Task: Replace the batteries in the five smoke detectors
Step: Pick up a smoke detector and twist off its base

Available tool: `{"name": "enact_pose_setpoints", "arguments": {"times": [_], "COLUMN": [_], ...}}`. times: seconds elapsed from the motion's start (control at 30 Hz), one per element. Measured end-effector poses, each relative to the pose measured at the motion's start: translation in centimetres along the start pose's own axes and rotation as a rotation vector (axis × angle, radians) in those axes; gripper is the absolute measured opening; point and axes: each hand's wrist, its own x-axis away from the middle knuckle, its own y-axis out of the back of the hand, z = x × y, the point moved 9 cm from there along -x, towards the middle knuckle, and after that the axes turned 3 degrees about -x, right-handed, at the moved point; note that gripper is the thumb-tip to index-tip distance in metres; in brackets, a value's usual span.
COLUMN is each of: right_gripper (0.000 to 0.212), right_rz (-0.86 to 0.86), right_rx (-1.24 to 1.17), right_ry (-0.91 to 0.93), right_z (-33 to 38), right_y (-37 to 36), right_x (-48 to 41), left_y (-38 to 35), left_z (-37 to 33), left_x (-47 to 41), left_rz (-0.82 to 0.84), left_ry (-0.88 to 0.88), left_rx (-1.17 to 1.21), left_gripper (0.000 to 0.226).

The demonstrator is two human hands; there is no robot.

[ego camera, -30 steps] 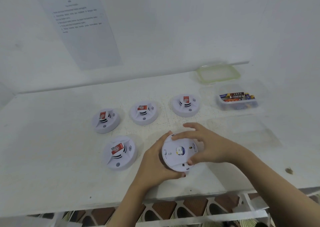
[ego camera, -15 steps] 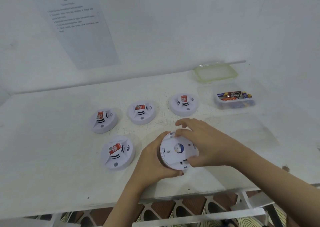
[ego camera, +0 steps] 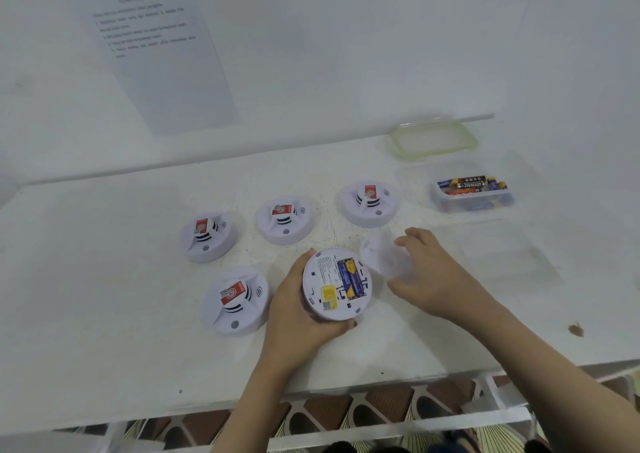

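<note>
Head view: left hand (ego camera: pixel 294 314) grips opened detector (ego camera: pixel 332 286); right hand (ego camera: pixel 440 279) holds blurred cover (ego camera: pixel 379 255).

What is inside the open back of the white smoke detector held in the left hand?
Two blue-and-yellow batteries lie side by side inside the round white smoke detector, beside a yellow sticker. Whatever lies beneath them is covered.

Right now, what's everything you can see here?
face-up detectors: four, white with red labels, on the table
open detector: one, white, upside down in left hand
batteries: two, blue, inside open detector
cover: one, white, blurred, in right hand
battery box: one, clear, table's far right
lid: one, green-rimmed, behind the box
paper sheet: one, white, on the wall
table: one, white
left hand: fingers grip the open detector
right hand: fingers hold the cover
</note>
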Motion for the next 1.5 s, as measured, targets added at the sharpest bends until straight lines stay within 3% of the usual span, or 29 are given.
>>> {"name": "enact_pose_setpoints", "arguments": {"times": [0.13,0.27,0.37,0.53,0.93,1.3,1.5], "right_gripper": [0.046,0.03,0.028,0.032,0.031,0.023,0.011], "right_rz": [-0.077,0.045,0.087,0.084,0.201,0.161,-0.077], "right_rx": [-0.043,-0.158,-0.216,-0.199,-0.196,-0.206,-0.122], "right_ry": [0.152,0.216,0.223,0.218,0.16,0.175,0.259], "right_z": [2.2,3.6,4.1,4.0,4.1,4.5,5.0], "right_y": [-0.2,-2.0,-2.8,-2.8,-2.8,-2.4,-1.0], "right_x": [0.6,0.8,0.8,0.3,-0.8,-1.2,-0.6], "left_y": [-0.5,-0.6,-0.6,-0.8,-0.5,-1.0,-0.7], "left_z": [0.8,0.7,0.4,0.9,-1.4,-0.8,-1.4], "left_x": [0.0,-0.2,-0.4,-0.4,-0.7,-0.5,-0.8], "left_rz": [0.028,0.043,0.05,0.073,0.086,0.126,0.1], "left_ry": [0.018,0.02,0.009,0.014,-0.13,-0.112,-0.118], "left_rx": [-0.014,0.004,0.008,0.032,0.015,-0.022,0.008], "left_gripper": [0.103,0.1,0.093,0.109,0.097,0.095,0.089]}}
